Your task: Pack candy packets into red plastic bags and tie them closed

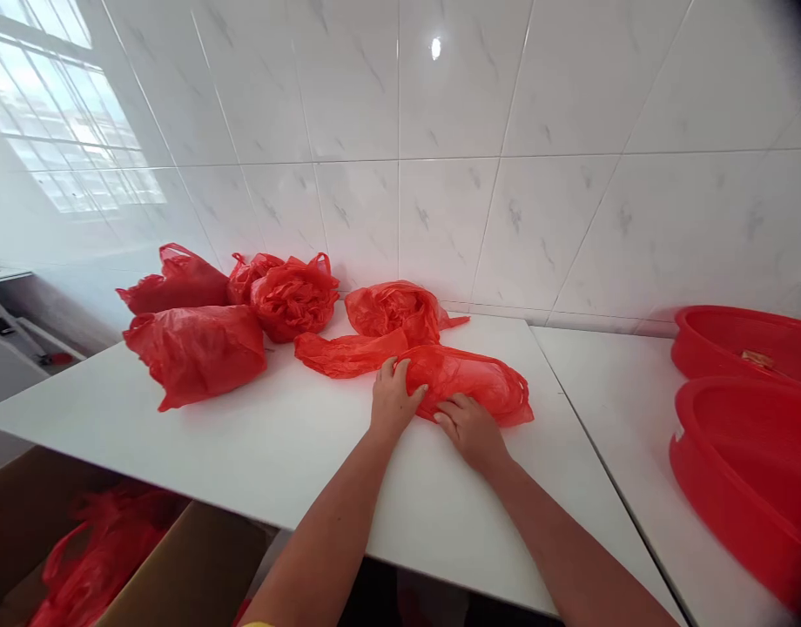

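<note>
Our L hand (393, 396) lies spread on the red bag (469, 383); R hand (471, 428) curls at its edge, pinch unclear. We've approx 5 other bags (198, 353) loose on table (296, 453), some in box (191, 566).

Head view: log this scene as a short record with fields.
left hand: laid flat on the left end of a red bag
right hand: fingertips at the same bag's near edge; grip unclear
table: white; more bags lie behind and to the left
basins: two, red, at right
box: cardboard, below the table's left edge, with red plastic inside
</note>
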`<state>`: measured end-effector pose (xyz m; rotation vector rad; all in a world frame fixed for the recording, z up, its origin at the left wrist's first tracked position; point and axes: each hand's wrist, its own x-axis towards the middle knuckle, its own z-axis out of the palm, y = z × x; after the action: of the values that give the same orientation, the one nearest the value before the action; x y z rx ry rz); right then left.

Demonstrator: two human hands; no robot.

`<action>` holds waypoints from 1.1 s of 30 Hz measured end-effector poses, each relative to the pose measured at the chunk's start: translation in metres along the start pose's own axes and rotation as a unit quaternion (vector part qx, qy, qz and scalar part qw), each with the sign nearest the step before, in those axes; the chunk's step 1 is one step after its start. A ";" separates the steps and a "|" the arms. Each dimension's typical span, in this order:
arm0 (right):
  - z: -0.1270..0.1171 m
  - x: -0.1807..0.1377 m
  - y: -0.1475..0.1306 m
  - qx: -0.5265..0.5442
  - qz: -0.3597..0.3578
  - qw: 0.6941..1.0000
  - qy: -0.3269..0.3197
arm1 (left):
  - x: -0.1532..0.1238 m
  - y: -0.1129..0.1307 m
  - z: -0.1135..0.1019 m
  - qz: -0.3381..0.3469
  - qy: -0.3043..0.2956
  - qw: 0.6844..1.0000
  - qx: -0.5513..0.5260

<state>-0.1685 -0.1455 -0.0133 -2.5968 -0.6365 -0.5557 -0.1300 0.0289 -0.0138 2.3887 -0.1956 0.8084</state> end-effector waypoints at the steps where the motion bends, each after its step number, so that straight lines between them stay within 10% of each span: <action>1: -0.001 0.000 0.000 0.005 0.024 1.000 0.004 | -0.001 0.000 0.001 -0.017 -0.023 1.000 0.000; 12: -0.014 0.015 0.012 -0.051 0.182 0.980 -0.058 | -0.005 0.019 0.003 -0.081 -0.076 0.952 -0.285; 16: -0.012 0.016 0.010 -0.059 0.158 0.978 -0.125 | -0.004 0.026 -0.008 -0.068 0.038 0.950 -0.303; 21: -0.007 0.016 0.001 -0.018 0.109 0.986 -0.121 | -0.004 0.039 -0.027 0.173 0.200 0.960 -0.094; 27: -0.021 0.017 0.013 0.144 0.159 0.977 -0.007 | -0.011 0.051 -0.021 0.246 -0.048 0.968 0.026; 33: -0.033 0.010 0.032 0.103 0.192 0.960 -0.177 | -0.011 0.034 -0.012 0.151 -0.219 0.960 0.084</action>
<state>-0.1535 -0.1835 0.0101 -2.5402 -0.2593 0.0959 -0.1552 0.0077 0.0045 2.7141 -0.7108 0.4232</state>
